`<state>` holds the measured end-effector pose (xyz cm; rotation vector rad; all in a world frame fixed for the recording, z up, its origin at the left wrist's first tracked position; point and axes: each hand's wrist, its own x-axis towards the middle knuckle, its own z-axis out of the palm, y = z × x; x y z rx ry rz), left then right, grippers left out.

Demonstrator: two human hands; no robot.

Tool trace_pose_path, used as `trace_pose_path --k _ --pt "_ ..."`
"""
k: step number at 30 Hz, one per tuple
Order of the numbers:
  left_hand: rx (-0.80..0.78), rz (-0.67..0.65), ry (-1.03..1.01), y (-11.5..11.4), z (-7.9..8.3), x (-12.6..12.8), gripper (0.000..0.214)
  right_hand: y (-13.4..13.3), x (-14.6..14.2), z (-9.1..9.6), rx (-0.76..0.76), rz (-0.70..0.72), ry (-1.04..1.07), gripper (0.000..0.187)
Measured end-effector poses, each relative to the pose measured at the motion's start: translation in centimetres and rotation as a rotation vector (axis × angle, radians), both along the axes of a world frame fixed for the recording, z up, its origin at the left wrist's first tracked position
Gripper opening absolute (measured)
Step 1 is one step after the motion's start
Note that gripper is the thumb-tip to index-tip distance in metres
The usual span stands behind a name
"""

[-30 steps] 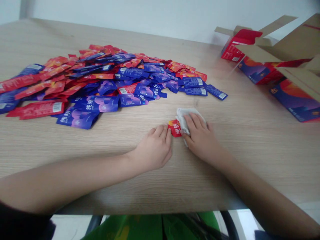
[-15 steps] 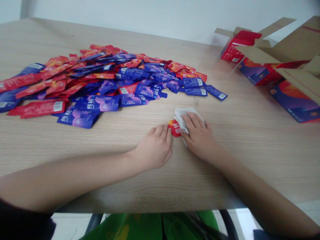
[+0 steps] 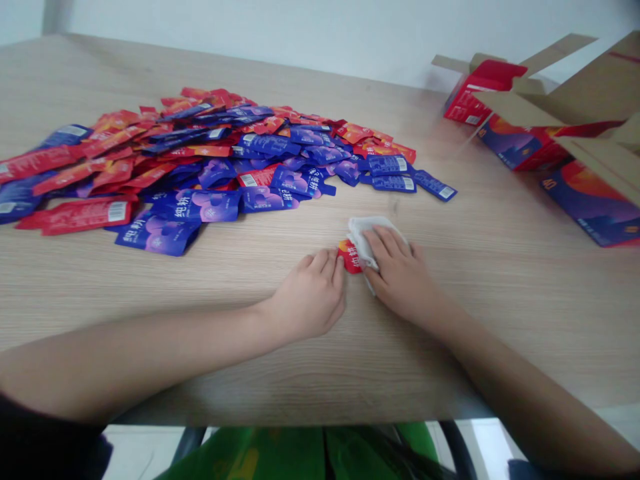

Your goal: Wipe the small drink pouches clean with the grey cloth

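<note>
A small red packet [image 3: 351, 259] with white characters and an orange corner lies flat on the table in front of me. My left hand [image 3: 315, 290] is closed at its left end, fingers curled and pressed together on the edge. Over the packet's right part sits a folded white cloth [image 3: 367, 233], which covers the rest of it. My right hand [image 3: 400, 267] grips this cloth and presses it down, fingers bent over the top. Beyond my hands spreads a large heap of red packets [image 3: 95, 215] and blue packets [image 3: 197, 205].
Open cardboard boxes stand at the right: a red box [image 3: 463, 100] at the back, and two blue-and-red boxes [image 3: 583, 207] nearer, flaps raised. A wall [image 3: 300, 40] runs behind the wooden table [image 3: 240, 393]. The table's front edge is close to my body.
The cloth under my right hand has shifted very slightly left over the red packet. My left hand stays at the packet's end.
</note>
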<state>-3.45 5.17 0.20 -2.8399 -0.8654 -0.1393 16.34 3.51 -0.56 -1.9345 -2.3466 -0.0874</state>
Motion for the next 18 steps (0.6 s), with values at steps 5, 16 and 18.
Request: trace_pose_path --k 5,16,18 --pt "0.013 0.001 0.0 -0.1 -0.1 -0.1 0.055 0.5 0.2 -0.5 0.052 -0.085 -0.006 0.057" --pt "-0.008 0.0 -0.019 -0.1 -0.1 0.0 0.053 0.3 0.0 0.1 0.014 0.002 0.007 0.055" --pt "-0.008 -0.001 -0.007 -0.1 -0.2 -0.1 0.054 0.6 0.3 0.0 0.022 -0.066 0.002 0.056"
